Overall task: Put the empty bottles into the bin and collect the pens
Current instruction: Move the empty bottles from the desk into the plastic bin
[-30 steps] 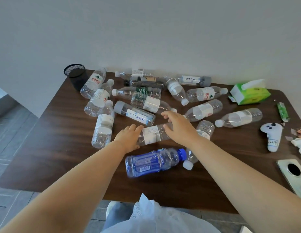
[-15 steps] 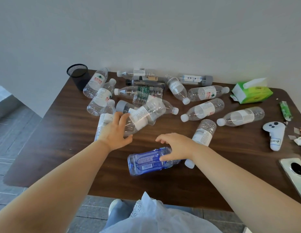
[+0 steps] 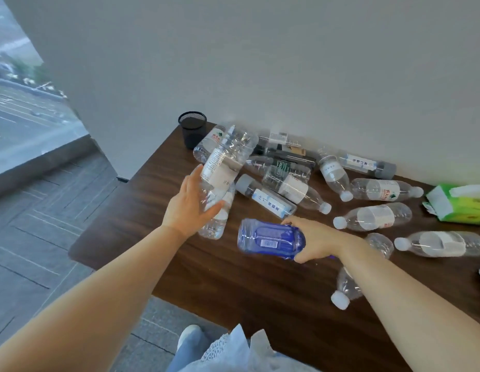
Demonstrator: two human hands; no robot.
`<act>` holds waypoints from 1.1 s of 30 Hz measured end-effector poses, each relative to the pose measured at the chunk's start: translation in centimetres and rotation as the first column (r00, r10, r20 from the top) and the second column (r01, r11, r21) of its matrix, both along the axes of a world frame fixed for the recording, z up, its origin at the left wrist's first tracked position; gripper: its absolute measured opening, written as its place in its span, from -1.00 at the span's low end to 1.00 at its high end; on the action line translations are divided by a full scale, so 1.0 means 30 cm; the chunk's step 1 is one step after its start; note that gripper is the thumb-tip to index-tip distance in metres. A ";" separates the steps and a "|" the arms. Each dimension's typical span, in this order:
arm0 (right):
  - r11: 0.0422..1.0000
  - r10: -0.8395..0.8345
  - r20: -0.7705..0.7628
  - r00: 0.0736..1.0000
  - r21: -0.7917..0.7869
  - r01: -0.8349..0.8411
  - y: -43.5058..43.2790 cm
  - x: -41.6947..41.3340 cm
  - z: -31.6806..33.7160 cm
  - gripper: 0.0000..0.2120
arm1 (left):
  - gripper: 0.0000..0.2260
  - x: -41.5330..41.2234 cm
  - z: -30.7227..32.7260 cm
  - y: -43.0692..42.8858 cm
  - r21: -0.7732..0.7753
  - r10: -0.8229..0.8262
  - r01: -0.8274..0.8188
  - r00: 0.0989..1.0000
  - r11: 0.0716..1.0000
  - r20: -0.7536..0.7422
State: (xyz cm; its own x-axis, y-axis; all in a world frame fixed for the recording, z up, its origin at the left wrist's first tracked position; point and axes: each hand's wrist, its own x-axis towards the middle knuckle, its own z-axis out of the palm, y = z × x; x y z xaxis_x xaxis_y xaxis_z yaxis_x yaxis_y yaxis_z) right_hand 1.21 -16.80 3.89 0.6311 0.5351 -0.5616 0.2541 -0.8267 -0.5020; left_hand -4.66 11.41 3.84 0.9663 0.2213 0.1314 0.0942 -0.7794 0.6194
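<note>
- Both bottles had risen off the wooden table (image 3: 142, 218) since earlier: left hand (image 3: 192, 208) clamped a clear bottle (image 3: 225, 159), right hand (image 3: 314, 241) the blue bottle (image 3: 269, 238).
- Beyond the left hand stood a mesh pen cup (image 3: 192, 132) against the grey wall (image 3: 287, 63).

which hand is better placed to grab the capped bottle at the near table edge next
Neither is free: the left hand holds a clear bottle, the right hand a blue bottle. Once emptied, right; the capped bottle lies beside that forearm.

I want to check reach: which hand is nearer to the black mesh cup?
Left. The left hand is just below the black mesh cup; the right hand is further right.
</note>
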 end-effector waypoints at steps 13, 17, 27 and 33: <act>0.915 -0.063 -0.131 0.989 0.388 0.109 0.861 0.045 0.017 -0.40 | -0.24 -0.220 0.052 0.574 -0.174 0.531 -0.519 0.847 0.837 0.028; 0.862 -0.139 -0.327 0.935 0.425 0.277 1.094 0.035 -0.062 -0.42 | -0.26 -0.289 0.016 0.765 -0.206 0.618 -0.607 0.786 0.767 -0.014; 0.706 -0.246 -0.868 0.432 0.145 0.693 1.617 -0.021 -0.149 -0.57 | -0.37 -0.465 -0.141 1.051 -0.206 0.728 -0.748 0.663 0.631 -0.175; 0.713 -0.422 -0.709 0.565 0.126 0.690 1.749 0.027 -0.151 -0.34 | -0.32 -0.472 -0.177 1.143 -0.165 0.717 -0.755 0.655 0.635 -0.240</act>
